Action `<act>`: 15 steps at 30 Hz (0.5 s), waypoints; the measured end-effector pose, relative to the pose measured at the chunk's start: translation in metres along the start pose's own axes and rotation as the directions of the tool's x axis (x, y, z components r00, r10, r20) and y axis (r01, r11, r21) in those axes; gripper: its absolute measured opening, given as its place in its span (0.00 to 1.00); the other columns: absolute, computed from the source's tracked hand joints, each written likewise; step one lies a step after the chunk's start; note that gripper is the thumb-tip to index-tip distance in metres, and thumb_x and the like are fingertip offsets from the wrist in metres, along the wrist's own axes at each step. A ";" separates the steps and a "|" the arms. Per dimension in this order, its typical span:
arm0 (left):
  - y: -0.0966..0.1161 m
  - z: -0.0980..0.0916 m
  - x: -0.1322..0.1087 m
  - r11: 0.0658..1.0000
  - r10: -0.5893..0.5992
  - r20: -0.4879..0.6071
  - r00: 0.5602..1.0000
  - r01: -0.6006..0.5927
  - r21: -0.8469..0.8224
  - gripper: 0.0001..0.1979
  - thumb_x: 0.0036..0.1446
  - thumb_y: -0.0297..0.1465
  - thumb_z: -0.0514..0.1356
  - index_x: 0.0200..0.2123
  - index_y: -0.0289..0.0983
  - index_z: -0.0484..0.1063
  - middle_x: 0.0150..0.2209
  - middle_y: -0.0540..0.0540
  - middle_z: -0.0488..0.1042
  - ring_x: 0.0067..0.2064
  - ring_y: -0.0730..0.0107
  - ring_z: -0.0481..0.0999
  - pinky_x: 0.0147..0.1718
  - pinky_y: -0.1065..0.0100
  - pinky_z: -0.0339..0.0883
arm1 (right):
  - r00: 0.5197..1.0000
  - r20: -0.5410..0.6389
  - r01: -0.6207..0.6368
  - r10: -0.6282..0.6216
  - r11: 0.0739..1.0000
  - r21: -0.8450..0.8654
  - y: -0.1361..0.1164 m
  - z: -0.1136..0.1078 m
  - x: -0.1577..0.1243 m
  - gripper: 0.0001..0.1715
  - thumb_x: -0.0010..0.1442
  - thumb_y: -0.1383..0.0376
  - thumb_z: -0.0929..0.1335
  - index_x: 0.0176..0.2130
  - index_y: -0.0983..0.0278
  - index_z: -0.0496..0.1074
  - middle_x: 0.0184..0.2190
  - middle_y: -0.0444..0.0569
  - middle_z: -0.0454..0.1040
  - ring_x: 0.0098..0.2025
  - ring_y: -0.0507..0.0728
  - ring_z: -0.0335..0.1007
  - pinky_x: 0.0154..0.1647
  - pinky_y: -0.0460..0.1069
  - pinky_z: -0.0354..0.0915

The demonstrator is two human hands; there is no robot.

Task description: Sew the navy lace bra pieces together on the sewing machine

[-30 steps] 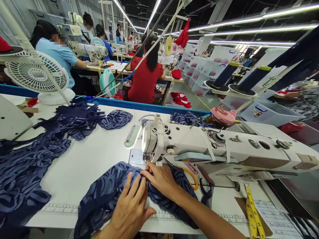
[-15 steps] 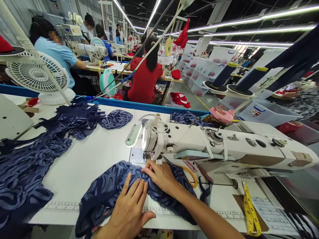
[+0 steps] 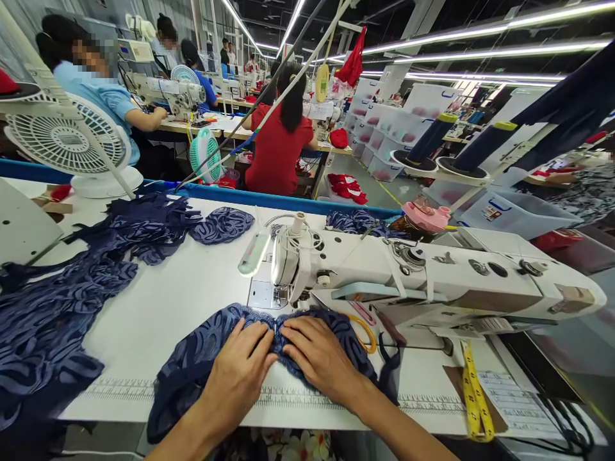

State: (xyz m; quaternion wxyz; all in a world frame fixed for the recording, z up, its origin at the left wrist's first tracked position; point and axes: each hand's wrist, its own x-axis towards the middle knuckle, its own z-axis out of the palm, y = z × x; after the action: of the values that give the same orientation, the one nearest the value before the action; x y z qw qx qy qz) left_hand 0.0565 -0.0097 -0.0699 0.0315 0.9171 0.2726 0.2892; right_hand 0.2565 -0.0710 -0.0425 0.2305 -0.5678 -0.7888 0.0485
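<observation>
A navy lace garment piece point(image 3: 192, 349) with looping pattern and darker plain bands lies across the table's front, just before the needle area of a white sewing machine point(image 3: 355, 262). On its left half rests my left hand point(image 3: 240, 365), fingers bent a little and thumb on top of the cloth. My right hand point(image 3: 321, 358) lies on the right half, fingers slightly apart. Both sets of fingertips press near the middle, either side of a small white spot point(image 3: 275, 326). Neither hand visibly pinches the lace. The presser foot point(image 3: 279, 296) stands beyond the fabric edge.
More navy lace pieces point(image 3: 62, 314) are heaped at the left. Beside the machine lie yellow-handled scissors point(image 3: 368, 336); a yellow tape measure point(image 3: 473, 397) hangs near a paper sheet point(image 3: 514, 400). A printed ruler point(image 3: 307, 398) runs along the front edge. Co-workers sit beyond.
My right hand has drawn back from the presser foot, and the lace with it. My left hand has turned inward, its fingers less spread, close to the right one.
</observation>
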 end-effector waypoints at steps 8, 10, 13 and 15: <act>-0.014 0.014 -0.014 0.988 -0.034 0.105 0.994 0.018 0.154 0.22 0.68 0.31 0.48 0.63 0.31 0.60 0.61 0.34 0.66 0.63 0.51 0.66 0.58 0.48 0.66 | 0.990 0.142 0.025 -0.010 0.994 -0.103 0.001 0.005 -0.010 0.30 0.67 0.62 0.65 0.65 0.67 0.58 0.63 0.59 0.62 0.64 0.64 0.58 0.63 0.63 0.61; -0.015 0.016 -0.018 0.981 -0.025 0.123 0.992 0.001 0.194 0.24 0.68 0.32 0.50 0.65 0.31 0.57 0.63 0.35 0.64 0.64 0.51 0.64 0.59 0.48 0.64 | 0.983 0.182 0.025 -0.004 0.993 -0.117 0.003 0.007 -0.013 0.32 0.68 0.62 0.64 0.67 0.67 0.55 0.66 0.59 0.58 0.67 0.64 0.54 0.65 0.64 0.58; -0.017 0.014 -0.019 0.981 -0.008 0.133 0.991 -0.017 0.191 0.25 0.67 0.33 0.50 0.65 0.31 0.58 0.64 0.36 0.63 0.64 0.52 0.64 0.59 0.50 0.63 | 0.979 0.206 0.016 0.006 0.994 -0.107 0.004 0.007 -0.015 0.32 0.69 0.63 0.63 0.67 0.66 0.53 0.67 0.57 0.56 0.68 0.63 0.50 0.66 0.64 0.55; -0.017 0.011 -0.018 0.984 -0.011 0.141 0.990 -0.014 0.179 0.24 0.67 0.33 0.50 0.64 0.31 0.59 0.64 0.36 0.64 0.64 0.53 0.64 0.59 0.50 0.63 | 0.975 0.220 0.004 0.017 0.996 -0.093 0.003 0.006 -0.014 0.31 0.69 0.62 0.63 0.67 0.66 0.54 0.67 0.57 0.57 0.68 0.63 0.51 0.66 0.64 0.55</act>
State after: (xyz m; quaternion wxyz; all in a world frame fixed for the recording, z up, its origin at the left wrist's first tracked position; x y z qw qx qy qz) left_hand 0.0422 -0.0035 -0.0921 -0.0325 0.9345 0.2941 0.1978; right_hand 0.2604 -0.0812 -0.0527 0.1147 -0.5717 -0.8089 0.0751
